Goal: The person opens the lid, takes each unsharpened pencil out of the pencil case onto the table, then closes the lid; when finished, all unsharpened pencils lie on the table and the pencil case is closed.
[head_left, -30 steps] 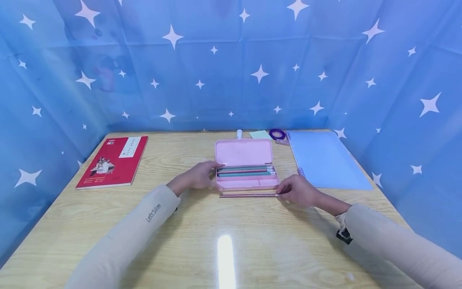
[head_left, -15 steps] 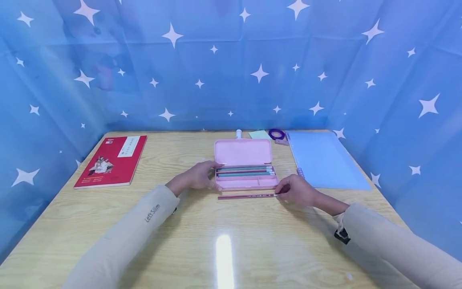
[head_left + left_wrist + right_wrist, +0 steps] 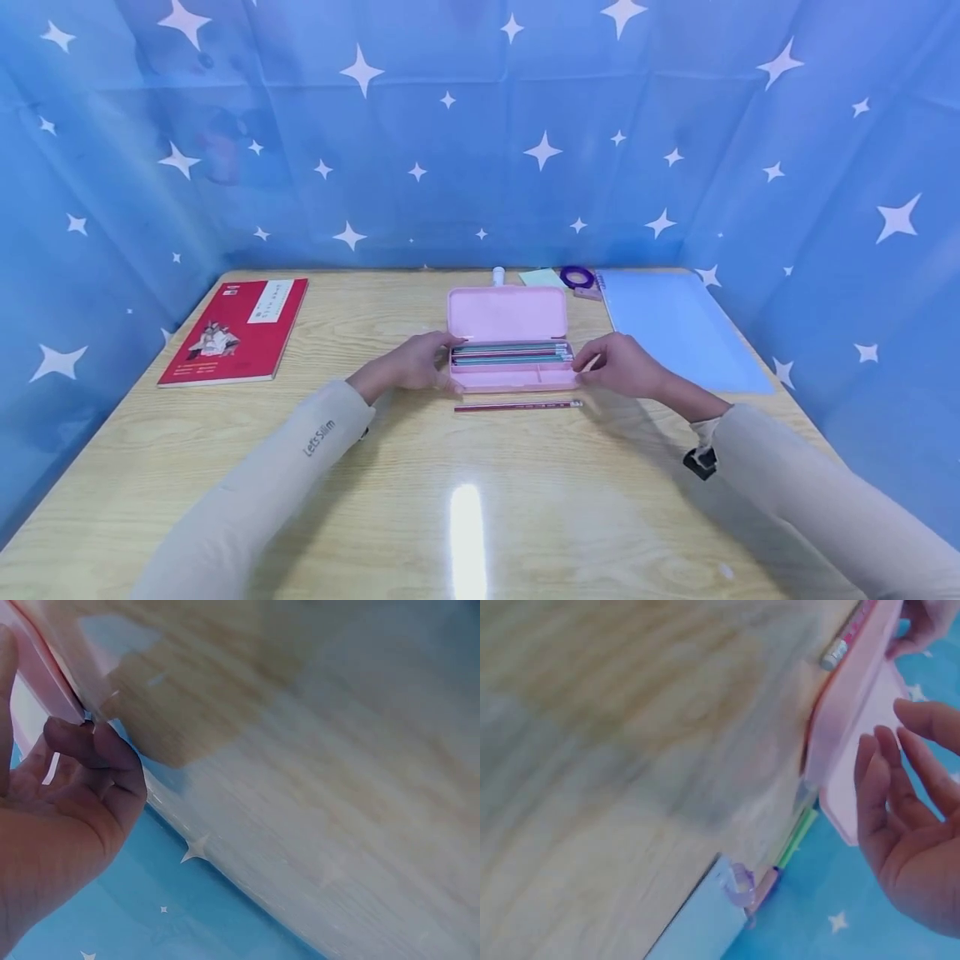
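A pink pencil case (image 3: 495,388) lies with its lid (image 3: 507,312) raised at the back, near the middle of the table. Several green and dark red pencils (image 3: 510,354) lie lengthwise in its rear compartment. My left hand (image 3: 411,364) grips the case's left end, thumb at the front corner and forefinger at the back. Just in front of the case, one red pencil (image 3: 517,406) rests on the table, its eraser end to the right. My right hand (image 3: 624,367) is at the case's right end; in the right wrist view its loosely bent fingers (image 3: 870,787) hold nothing.
A red book (image 3: 240,333) lies at the left. A blue spiral notebook (image 3: 682,333) is at the right. Behind the case are a white-capped tube (image 3: 498,276), pale green paper (image 3: 542,278), a purple tape ring (image 3: 577,277) and a small pinkish block (image 3: 587,293). A starred blue curtain (image 3: 465,200) hangs behind.
My right hand has let go of the red pencil's eraser end and risen a little toward the case's right end. The pencil shifted slightly nearer and now lies free. My left hand has stayed put.
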A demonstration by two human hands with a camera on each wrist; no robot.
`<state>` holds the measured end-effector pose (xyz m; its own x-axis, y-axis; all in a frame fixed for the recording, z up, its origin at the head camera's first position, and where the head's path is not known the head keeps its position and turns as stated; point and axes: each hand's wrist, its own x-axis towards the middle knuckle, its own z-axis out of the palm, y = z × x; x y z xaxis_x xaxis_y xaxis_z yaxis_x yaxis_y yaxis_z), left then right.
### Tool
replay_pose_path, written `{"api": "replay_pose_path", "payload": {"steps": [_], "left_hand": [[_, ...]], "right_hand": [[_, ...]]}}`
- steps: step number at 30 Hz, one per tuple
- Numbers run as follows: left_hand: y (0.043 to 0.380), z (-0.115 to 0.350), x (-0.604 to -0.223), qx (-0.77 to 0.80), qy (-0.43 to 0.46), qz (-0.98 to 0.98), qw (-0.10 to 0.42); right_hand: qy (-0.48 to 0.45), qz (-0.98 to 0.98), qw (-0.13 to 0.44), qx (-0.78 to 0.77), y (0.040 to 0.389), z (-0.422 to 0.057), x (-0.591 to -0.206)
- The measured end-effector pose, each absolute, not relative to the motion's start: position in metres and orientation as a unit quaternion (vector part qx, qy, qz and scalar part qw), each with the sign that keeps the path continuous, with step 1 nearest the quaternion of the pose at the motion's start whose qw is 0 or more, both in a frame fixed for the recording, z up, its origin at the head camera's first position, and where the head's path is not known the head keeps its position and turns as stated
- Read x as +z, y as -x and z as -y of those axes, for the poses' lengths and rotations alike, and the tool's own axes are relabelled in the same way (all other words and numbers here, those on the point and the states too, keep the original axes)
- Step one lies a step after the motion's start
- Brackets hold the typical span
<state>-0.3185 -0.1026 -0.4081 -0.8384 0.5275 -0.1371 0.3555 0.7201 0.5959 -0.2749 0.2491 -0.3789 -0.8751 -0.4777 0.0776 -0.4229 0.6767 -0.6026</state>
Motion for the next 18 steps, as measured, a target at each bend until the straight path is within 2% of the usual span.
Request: {"api": "replay_pose_path", "payload": {"steps": [18], "left_hand": [[0.320, 0.102, -0.411, 0.260, -0.256, -0.921, 0.135]], "right_hand": [[0.222, -0.912, 0.043, -0.343, 0.311, -0.231, -0.392]]}}
